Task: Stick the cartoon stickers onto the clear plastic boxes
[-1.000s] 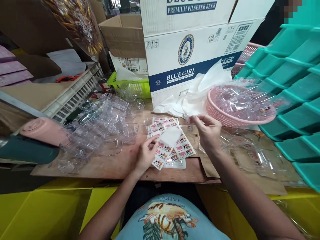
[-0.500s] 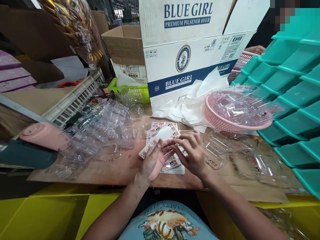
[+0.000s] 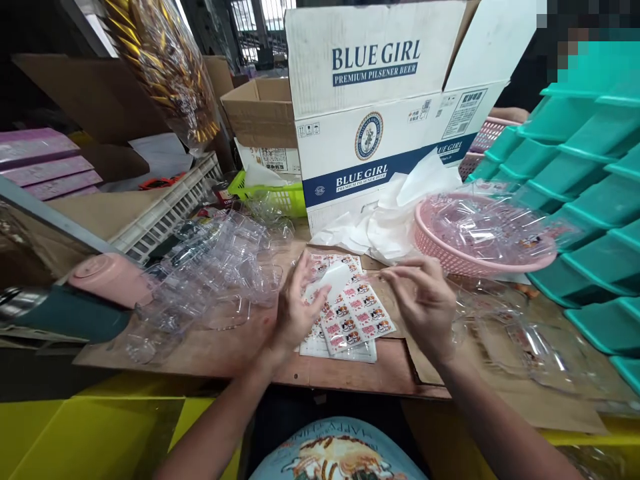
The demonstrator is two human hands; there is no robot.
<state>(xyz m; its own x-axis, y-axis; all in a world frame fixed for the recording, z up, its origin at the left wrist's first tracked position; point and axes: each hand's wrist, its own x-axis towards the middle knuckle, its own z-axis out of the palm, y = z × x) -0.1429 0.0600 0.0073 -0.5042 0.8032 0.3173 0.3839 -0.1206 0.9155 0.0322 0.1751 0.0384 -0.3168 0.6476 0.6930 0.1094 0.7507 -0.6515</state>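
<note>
Several sticker sheets [image 3: 357, 317] overlap on the table [image 3: 200, 350], probably central for easy reach, with the left hand [image 3: 296, 303] spread at their left edge and the right hand [image 3: 425, 300] bunched near their right, pinching what I cannot tell

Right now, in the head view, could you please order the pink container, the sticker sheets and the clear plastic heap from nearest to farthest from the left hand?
1. Sticker sheets: nearest, just to the right of the left hand.
2. Clear plastic heap: to the hand's left.
3. Pink container: farthest, beyond the heap toward the view's left edge.
</note>
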